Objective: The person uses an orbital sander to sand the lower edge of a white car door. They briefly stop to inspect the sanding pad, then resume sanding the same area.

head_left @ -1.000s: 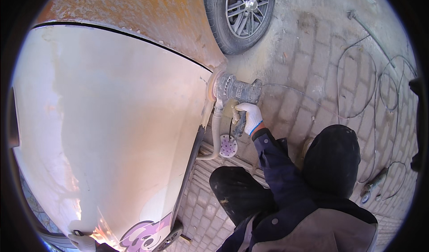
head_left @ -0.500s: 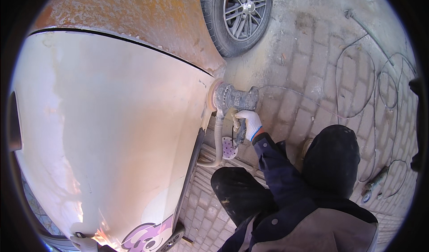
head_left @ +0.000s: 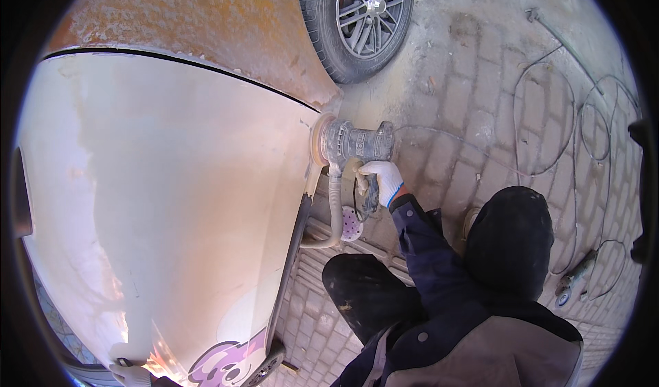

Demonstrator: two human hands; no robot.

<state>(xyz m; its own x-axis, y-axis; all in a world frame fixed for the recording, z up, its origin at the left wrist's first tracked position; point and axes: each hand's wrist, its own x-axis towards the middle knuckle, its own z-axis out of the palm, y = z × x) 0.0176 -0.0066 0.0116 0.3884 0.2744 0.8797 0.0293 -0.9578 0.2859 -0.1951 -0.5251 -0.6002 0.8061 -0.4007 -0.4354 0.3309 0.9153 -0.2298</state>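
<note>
My right hand (head_left: 382, 178), in a white knitted glove with a blue cuff, is closed around the grip of a grey orbital sander (head_left: 360, 142). The sander lies sideways, its round pad (head_left: 319, 140) against the edge of a whitish car door (head_left: 199, 174). A beige hose (head_left: 335, 208) bends down from the tool. At the lower left, my gloved left hand (head_left: 132, 375) is at a dark door handle (head_left: 122, 361), with its fingers curled around it; part of the hand is cut off by the picture's rim.
An orange-brown sanded fender (head_left: 192, 16) and a wheel (head_left: 367, 16) are ahead. Behind the sander, a purple perforated sanding disc (head_left: 351, 224) stands near the paving. Right of my knees, cables (head_left: 518, 133), a long bar (head_left: 566, 47) and a small power tool (head_left: 575, 277) lie on the bricks.
The sander and my right hand have shifted slightly up and left, with the pad still at the door's edge. My left hand stays at the handle. The view has moved slightly.
</note>
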